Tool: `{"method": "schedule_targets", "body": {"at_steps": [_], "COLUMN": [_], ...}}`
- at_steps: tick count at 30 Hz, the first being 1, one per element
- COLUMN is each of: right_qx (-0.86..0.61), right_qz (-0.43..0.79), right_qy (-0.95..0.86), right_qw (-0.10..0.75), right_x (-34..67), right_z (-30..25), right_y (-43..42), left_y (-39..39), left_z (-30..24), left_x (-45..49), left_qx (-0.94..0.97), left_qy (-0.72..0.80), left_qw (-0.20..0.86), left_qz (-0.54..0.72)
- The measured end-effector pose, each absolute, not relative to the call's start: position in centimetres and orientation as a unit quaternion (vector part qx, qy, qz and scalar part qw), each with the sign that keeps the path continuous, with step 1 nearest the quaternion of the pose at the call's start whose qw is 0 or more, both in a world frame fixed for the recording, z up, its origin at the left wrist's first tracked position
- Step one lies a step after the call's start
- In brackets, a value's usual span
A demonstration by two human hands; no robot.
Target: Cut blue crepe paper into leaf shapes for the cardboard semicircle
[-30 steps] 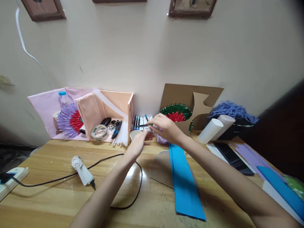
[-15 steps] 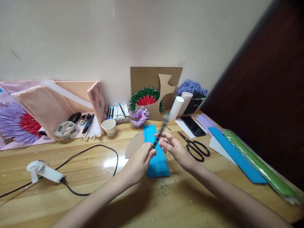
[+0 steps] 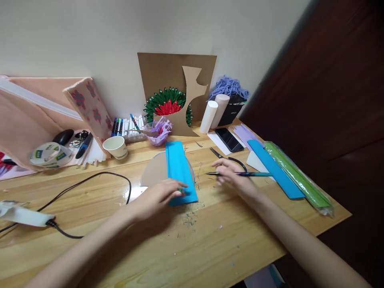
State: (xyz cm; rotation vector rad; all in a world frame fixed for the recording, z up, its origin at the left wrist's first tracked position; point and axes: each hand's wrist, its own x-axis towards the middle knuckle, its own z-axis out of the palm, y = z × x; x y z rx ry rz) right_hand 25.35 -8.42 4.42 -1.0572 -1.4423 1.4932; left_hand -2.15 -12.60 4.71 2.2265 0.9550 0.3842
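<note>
The right hand grips a slim pen crosswise, probably keeping its tip free. The left hand, pinching a small green piece, is over the blue paper strip, perhaps steadying it; cardboard underlies it. Scissors crowd the right hand's far side.

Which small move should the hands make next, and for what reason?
Probably, the right hand should bring the slim dark pen with a blue-green end left to the long bright-blue paper strip: the pen's tip points that way but is apart from it, and the left hand lies over the strip's near end.
</note>
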Motion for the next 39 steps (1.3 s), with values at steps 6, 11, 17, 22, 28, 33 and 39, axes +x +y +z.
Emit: {"method": "schedule_targets", "body": {"at_steps": [6, 11, 17, 22, 28, 33, 39], "right_qx": [-0.381, -0.405, -0.441, -0.441, -0.444, -0.443, -0.442], "right_qz": [0.516, 0.463, 0.4, 0.364, 0.371, 0.363, 0.365], "right_qy": [-0.675, -0.716, -0.743, -0.77, -0.762, -0.77, -0.767], "right_qw": [0.365, 0.33, 0.306, 0.282, 0.29, 0.281, 0.288], "right_x": [21.3, 21.2, 21.0, 20.9, 21.1, 21.0, 21.2], "right_z": [0.6, -1.1, -1.6, -1.4, -1.5, -1.6, -1.6], "right_y": [-8.0, -8.7, -9.1, -9.2, -9.2, -9.2, -9.2], "left_y": [-10.9, -11.2, -11.2, -11.1, -11.1, -11.1, -11.1], "left_z": [0.3, -0.5, -1.7, -1.8, -1.7, -1.7, -1.7], "left_x": [-0.2, -0.8, -1.0, -1.0, -1.0, -1.0, -0.9], "left_qx": [0.912, 0.909, 0.903, 0.9, 0.898, 0.899, 0.891], "left_qy": [0.321, 0.323, 0.326, 0.329, 0.325, 0.326, 0.328], "left_qw": [0.21, 0.218, 0.227, 0.235, 0.241, 0.242, 0.26], "left_qz": [0.144, 0.149, 0.162, 0.163, 0.173, 0.163, 0.176]}}
